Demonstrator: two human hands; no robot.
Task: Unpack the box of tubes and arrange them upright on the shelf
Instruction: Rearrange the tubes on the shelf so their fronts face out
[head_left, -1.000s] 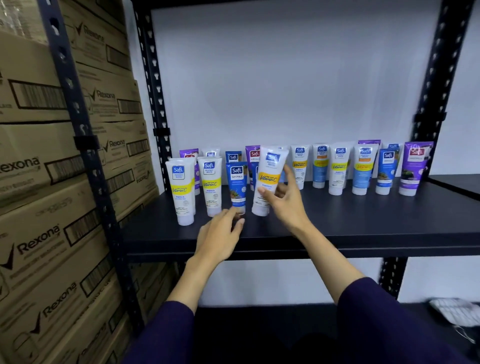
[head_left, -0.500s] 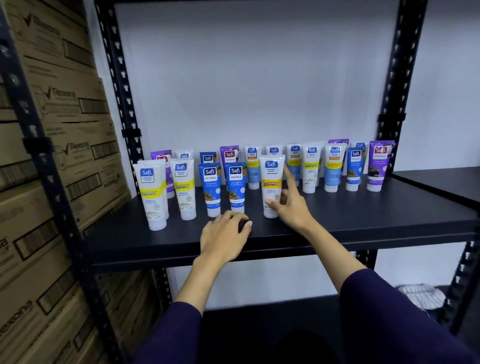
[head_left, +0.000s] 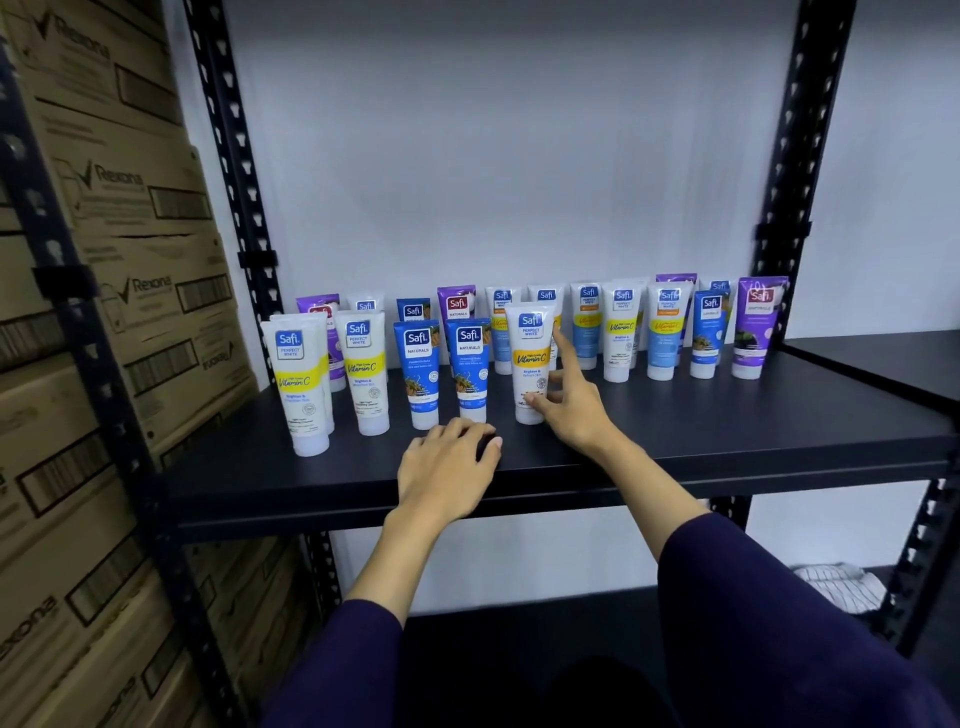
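**Two rows of tubes stand; the newest one is down**

Two rows of Safi tubes fill the black shelf (head_left: 675, 441), cardboard Rexona cartons (head_left: 130, 291) stacked to its left. A second ago the white Vitamin C tube (head_left: 530, 364) leaned in the right hand (head_left: 571, 410); now it stands upright on its cap in the front row, thumb and loosely spread fingers only touching it. The left hand (head_left: 449, 467) rests curled on the shelf as before; I cannot tell whether it holds anything. Placement looks finished.
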